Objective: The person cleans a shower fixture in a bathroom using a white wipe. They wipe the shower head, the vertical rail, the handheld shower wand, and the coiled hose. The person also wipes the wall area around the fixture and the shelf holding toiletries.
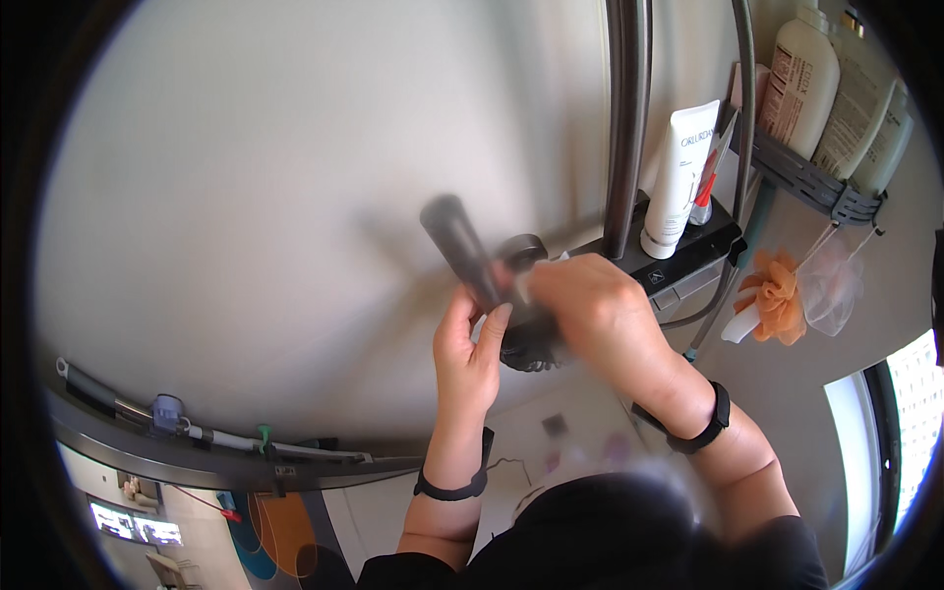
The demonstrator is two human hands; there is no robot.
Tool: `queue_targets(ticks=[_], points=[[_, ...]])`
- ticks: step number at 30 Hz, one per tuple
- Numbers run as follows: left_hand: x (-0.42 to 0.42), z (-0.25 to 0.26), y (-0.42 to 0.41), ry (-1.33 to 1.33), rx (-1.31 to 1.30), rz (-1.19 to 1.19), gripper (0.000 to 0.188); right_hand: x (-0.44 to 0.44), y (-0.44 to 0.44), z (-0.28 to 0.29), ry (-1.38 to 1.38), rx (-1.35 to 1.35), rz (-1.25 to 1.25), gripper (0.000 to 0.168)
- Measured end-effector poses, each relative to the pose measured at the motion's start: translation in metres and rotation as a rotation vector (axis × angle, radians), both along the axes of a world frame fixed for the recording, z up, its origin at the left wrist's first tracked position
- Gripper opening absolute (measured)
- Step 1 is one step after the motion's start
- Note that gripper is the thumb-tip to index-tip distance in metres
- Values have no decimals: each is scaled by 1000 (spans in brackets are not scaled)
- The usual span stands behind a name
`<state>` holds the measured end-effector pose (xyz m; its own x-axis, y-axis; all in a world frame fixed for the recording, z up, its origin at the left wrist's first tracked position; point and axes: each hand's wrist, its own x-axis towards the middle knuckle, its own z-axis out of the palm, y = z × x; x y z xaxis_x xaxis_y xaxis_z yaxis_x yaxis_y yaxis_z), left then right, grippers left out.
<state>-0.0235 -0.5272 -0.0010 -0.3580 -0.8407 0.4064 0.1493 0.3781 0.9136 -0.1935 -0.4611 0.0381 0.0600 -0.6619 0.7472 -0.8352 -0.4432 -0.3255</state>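
My left hand grips the lower end of a dark cylinder, which tilts up and to the left in front of the pale wall. Motion blurs my right hand. Its fingers are curled close to the cylinder's lower end, and a small pale patch shows at their tips; whether they hold something cannot be told. Below and between the hands is a black part with a scalloped edge, partly hidden by my right hand. A round black knob sits just behind the fingers.
A dark shower pipe rises from a black shower shelf holding a white tube. A hose curves alongside. Farther right, a corner rack carries several bottles, with an orange bath puff hanging below. A pole lies at left.
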Motion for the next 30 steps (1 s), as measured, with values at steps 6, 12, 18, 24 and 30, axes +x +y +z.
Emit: queue_targets(ticks=[6,12,18,24,30], points=[[-4,1,5,43,22,11,40,16,21,0,7,19,103,33],[-4,0,10,38,74,53,56,16,34,-2,-12,15,130,34],[0,-22,36,-93,-447,516,57,-21,49,0,47,35,-114,36],[-23,0,61,-382,-750,396,27,-20,48,8,134,182,-148,37],[-34,-16,64,-409,-781,502,29,-16,25,16,397,212,-133,46]])
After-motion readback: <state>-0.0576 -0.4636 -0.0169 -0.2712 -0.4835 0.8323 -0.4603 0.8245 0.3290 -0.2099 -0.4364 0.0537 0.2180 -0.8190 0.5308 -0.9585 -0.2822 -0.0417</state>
